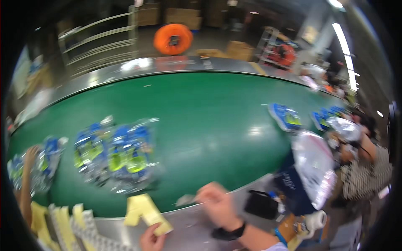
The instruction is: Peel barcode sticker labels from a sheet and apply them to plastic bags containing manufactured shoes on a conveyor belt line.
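Note:
At the bottom edge, my left hand [152,239] pinches the lower end of a folded yellow paper strip [144,209], whose two arms spread toward the green belt. My right hand [215,204], with a black watch [229,232] on its wrist, is over the metal edge of the belt. Its fingers look curled but are smeared by motion, so whether they hold anything is unclear. Just left of them lies a small greyish scrap [185,200]. Ahead of my left hand, blue and lime-green shoes in clear plastic bags [133,157] rest on the belt, with another bagged pair [90,152] beside them.
The green conveyor belt [201,108] crosses the view. At far left another person's arm [26,184] touches more bagged shoes. Yellow and white strips [67,224] lie at lower left. A black pouch [260,203], a tape roll [316,220] and clear plastic [312,163] are on the right, near another person.

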Tool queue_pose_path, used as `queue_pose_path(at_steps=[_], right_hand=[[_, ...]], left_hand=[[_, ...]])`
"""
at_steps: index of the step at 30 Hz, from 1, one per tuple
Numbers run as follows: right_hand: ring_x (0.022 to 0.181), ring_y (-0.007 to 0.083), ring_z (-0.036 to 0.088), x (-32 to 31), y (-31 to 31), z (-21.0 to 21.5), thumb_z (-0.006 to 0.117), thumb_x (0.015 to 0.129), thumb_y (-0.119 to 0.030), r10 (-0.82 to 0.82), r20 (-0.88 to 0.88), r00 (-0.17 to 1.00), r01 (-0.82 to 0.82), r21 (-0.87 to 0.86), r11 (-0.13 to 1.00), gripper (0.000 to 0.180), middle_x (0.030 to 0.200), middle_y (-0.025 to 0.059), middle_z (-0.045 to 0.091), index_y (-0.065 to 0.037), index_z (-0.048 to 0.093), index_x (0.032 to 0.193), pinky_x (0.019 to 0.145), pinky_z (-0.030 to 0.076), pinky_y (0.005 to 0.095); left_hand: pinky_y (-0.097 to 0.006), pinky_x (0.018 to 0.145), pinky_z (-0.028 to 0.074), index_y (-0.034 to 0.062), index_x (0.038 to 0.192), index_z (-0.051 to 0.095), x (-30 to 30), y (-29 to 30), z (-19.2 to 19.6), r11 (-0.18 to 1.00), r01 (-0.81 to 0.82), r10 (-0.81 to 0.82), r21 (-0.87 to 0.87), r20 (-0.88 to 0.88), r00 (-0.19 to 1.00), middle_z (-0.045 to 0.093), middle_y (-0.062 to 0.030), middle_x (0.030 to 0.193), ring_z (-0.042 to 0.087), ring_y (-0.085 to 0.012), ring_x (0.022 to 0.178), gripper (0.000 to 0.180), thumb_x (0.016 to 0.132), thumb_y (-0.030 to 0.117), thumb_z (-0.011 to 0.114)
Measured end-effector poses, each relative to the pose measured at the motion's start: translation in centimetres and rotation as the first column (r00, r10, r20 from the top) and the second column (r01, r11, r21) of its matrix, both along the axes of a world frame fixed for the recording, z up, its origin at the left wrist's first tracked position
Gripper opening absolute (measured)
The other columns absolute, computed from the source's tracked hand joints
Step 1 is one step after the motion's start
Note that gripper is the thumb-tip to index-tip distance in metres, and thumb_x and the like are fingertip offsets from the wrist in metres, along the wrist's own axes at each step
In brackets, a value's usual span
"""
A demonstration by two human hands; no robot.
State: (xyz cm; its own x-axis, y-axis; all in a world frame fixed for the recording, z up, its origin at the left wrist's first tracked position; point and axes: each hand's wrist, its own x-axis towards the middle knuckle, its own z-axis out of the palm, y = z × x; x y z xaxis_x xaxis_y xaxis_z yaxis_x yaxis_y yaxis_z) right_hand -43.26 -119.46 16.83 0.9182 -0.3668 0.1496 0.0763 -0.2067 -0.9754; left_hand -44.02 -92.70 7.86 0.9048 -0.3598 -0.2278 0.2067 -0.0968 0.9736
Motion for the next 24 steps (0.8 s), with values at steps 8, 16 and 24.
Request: queue_pose_path(at_steps=[8, 16, 24], right_hand=[[0.094, 0.0113, 0.054, 16.1, -5.0, -0.9, 0.058, 0.09, -0.006, -0.014, 0.101, 0.995, -0.023, 0.353, 0.935, 0.008, 0.114, 0.0083, 0.058, 0.0, 0.062, 0.089, 0.082, 0.046, 0.0262], [0.085, 0.0108, 0.059, 31.8, -6.7, -6.9, 0.066, 0.087, -0.012, 0.302, -0.242, 0.922, -0.156, 0.48, 0.863, 0.009, 0.093, 0.0025, 0.063, -0.006, 0.061, 0.091, 0.076, 0.046, 0.0272], [0.093, 0.0191, 0.063, 37.2, -7.0, -9.8, 0.063, 0.089, -0.009, 0.537, -0.277, 0.797, -0.286, 0.61, 0.739, 0.006, 0.095, 0.0074, 0.064, -0.005, 0.058, 0.09, 0.086, 0.05, 0.0337]], left_hand=[[-0.024, 0.069, 0.055, -0.0035, 0.122, 0.058, -0.1, -0.5, 2.6, 0.994, 0.047, -0.059, 0.098, 0.121, 0.991, 0.067, -0.0079, 0.089, 0.066, -0.0108, 0.076, 0.038, 0.085, 0.0, 0.066], [-0.03, 0.056, 0.046, 0.0022, 0.116, 0.063, 0.3, -1.7, 4.8, 0.978, 0.026, -0.079, 0.208, 0.25, 0.965, 0.064, -0.0128, 0.081, 0.056, -0.0164, 0.06, 0.034, 0.082, 0.003, 0.065], [-0.032, 0.056, 0.047, 0.0009, 0.11, 0.065, 1.0, -2.6, 4.8, 0.984, 0.055, -0.101, 0.167, 0.28, 0.955, 0.066, -0.0177, 0.086, 0.06, -0.0239, 0.06, 0.031, 0.079, 0.003, 0.066]])
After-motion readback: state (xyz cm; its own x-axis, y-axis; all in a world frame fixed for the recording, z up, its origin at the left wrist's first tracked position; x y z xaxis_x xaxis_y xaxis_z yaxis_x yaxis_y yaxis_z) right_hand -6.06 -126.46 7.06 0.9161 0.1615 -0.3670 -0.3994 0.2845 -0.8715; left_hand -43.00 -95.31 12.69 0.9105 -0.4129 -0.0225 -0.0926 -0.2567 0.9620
